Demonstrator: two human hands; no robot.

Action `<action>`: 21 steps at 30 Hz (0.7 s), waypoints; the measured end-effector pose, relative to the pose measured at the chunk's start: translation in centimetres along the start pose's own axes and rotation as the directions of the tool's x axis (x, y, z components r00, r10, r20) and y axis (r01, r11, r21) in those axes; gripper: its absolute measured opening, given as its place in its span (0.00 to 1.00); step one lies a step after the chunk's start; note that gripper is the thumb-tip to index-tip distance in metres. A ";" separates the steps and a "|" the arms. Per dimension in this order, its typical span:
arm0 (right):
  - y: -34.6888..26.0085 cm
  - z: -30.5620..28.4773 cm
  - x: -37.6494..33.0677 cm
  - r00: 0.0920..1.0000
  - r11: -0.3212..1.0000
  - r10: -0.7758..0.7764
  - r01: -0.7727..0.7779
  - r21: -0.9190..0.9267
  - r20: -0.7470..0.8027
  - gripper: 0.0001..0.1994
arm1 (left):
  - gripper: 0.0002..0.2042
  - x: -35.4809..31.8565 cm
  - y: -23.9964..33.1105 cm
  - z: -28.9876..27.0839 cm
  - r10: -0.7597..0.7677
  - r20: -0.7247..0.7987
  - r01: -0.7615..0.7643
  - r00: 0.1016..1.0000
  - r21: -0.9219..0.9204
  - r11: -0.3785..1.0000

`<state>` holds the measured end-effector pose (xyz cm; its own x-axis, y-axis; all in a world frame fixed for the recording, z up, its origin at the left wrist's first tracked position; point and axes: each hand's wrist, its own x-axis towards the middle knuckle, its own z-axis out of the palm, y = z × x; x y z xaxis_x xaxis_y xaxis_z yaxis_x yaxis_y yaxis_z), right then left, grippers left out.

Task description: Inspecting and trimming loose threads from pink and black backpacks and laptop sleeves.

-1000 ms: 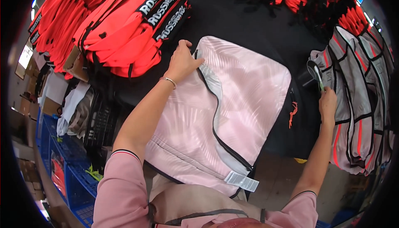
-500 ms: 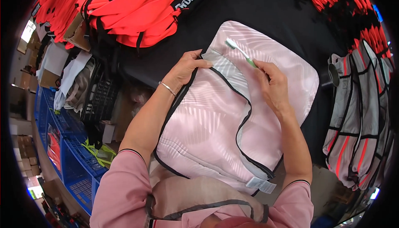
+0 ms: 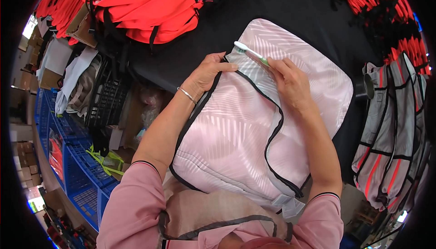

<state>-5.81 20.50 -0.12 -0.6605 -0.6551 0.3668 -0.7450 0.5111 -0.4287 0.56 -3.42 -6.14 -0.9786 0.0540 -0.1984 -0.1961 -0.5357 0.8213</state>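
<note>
A pale pink patterned fabric piece with black edging (image 3: pixel 227 126) lies across the dark work surface in front of me, looking like a flat bag with an open flap. My left hand (image 3: pixel 211 73) pinches its upper left edge, thumb on top. In my right hand (image 3: pixel 289 83) is a toothbrush (image 3: pixel 249 50) with a white head and a green grip. Its bristles are down at the fabric near my left thumb, over the pale inner side by the black-edged opening. A white label (image 3: pixel 287 206) sticks out at the fabric's near right corner.
Bright red-orange fabric goods (image 3: pixel 141 10) are heaped at the far left. Grey bags with red stripes (image 3: pixel 386 135) hang at the right, beside a dark cylinder (image 3: pixel 364 87). Left of me stand a black crate (image 3: pixel 106 99) and blue plastic baskets (image 3: pixel 84 172). The black table cover (image 3: pixel 281 4) stretches behind.
My right hand has moved the toothbrush left, its head now closer to my left hand. The left hand keeps its hold on the fabric edge. The view has shifted slightly.
</note>
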 end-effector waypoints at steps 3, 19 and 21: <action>0.8 -0.8 -2.3 1.000 0.998 0.006 -0.007 -0.063 -0.015 0.09 | 0.14 -0.2 -0.4 -0.7 0.027 -0.001 -0.027 1.000 0.028 0.999; -2.8 -4.8 -13.3 0.952 0.954 0.283 -0.266 -0.140 0.114 0.11 | 0.38 -0.3 -0.7 -0.8 0.121 -0.110 -0.107 0.987 0.121 0.987; -3.7 -4.9 -14.5 0.940 0.943 0.320 -0.305 -0.132 0.115 0.11 | 0.39 -0.4 -0.5 -0.6 0.154 -0.137 -0.135 0.979 0.140 0.981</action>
<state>6.06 30.86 0.19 -0.8488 -0.5166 0.1124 -0.5135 0.7552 -0.4074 1.04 -3.68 -6.77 -0.9793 -0.1453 -0.1409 -0.0689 -0.4152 0.9071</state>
